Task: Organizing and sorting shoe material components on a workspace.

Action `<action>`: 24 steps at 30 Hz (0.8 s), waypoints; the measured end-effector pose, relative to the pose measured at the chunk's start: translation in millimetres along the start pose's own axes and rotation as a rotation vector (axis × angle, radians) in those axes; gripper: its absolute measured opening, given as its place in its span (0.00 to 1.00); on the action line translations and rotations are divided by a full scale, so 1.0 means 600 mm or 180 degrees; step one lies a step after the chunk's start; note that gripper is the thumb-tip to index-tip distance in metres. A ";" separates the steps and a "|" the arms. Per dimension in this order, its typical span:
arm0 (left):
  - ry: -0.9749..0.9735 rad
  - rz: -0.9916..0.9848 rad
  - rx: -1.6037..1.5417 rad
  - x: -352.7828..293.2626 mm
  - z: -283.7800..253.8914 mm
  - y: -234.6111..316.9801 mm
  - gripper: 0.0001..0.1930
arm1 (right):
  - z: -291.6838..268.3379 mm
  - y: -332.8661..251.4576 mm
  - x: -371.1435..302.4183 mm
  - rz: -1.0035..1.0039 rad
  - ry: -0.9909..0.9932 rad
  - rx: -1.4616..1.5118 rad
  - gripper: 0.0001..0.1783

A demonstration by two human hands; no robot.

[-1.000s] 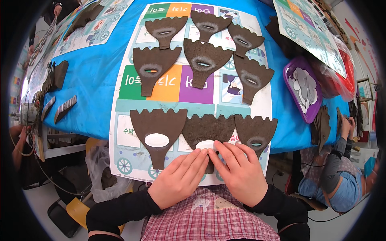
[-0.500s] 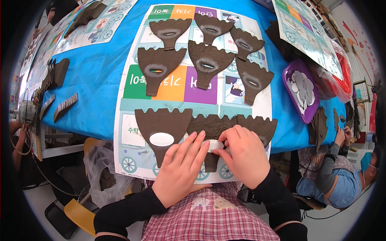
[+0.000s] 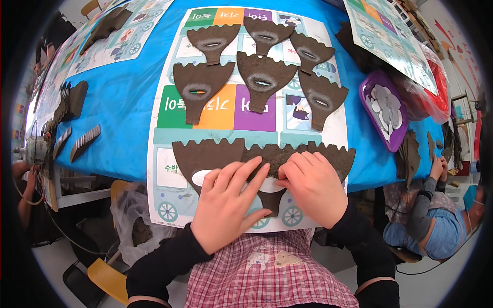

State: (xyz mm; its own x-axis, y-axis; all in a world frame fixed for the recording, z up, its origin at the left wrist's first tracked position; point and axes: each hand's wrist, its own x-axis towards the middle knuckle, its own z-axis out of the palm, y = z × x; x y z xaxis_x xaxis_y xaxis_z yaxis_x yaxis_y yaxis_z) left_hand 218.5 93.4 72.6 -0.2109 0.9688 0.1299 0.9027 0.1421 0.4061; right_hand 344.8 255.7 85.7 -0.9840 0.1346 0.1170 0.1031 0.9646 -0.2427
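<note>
Three dark brown fan-shaped pieces with scalloped tops lie side by side in front of me. On the middle dark piece (image 3: 272,204) rests a white oval pad (image 3: 271,185). My right hand (image 3: 316,189) has its thumb and fingers closed at that pad's right edge. My left hand (image 3: 224,200) lies with fingers stretched and apart over the left dark piece (image 3: 208,154), its fingertips and thumb next to the pad. Another white oval pad (image 3: 200,177) sits on the left piece, partly covered by that hand. Much of the right dark piece (image 3: 339,159) is hidden behind my right hand.
Several similar pieces with pale-ringed slits, such as a dark cutout (image 3: 267,74), lie farther back on a printed sheet (image 3: 164,138). A purple tray (image 3: 362,97) of white ovals stands right, beside stacked dark pieces (image 3: 408,159). Another person (image 3: 436,220) works at the far right.
My left hand has shifted left and spread, its thumb now out toward the middle piece, covering part of the left pad. My right hand stays at the middle pad's right edge.
</note>
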 end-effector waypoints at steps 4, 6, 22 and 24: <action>-0.0009 -0.0077 -0.0130 0.013 -0.004 0.000 0.39 | 0.010 0.005 -0.008 -0.0090 0.0192 0.0043 0.08; -0.0007 -0.0077 -0.0103 0.011 -0.005 0.001 0.40 | 0.013 0.003 -0.011 -0.0146 0.0287 0.0003 0.09; 0.0063 0.0736 -0.0366 -0.042 0.016 0.023 0.28 | -0.041 0.032 0.002 0.1349 -0.0132 0.2591 0.05; -0.0153 0.1024 -0.0375 -0.049 0.014 0.031 0.24 | -0.022 0.038 0.005 0.1030 -0.0002 0.2306 0.05</action>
State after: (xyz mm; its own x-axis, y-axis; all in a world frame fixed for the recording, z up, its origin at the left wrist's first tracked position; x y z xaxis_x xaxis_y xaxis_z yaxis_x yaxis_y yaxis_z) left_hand 244.4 69.0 68.8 0.0979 0.9691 0.2265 0.8700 -0.1938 0.4533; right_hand 346.2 281.1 93.2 -0.9214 0.3828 -0.0669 0.2638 0.4898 -0.8310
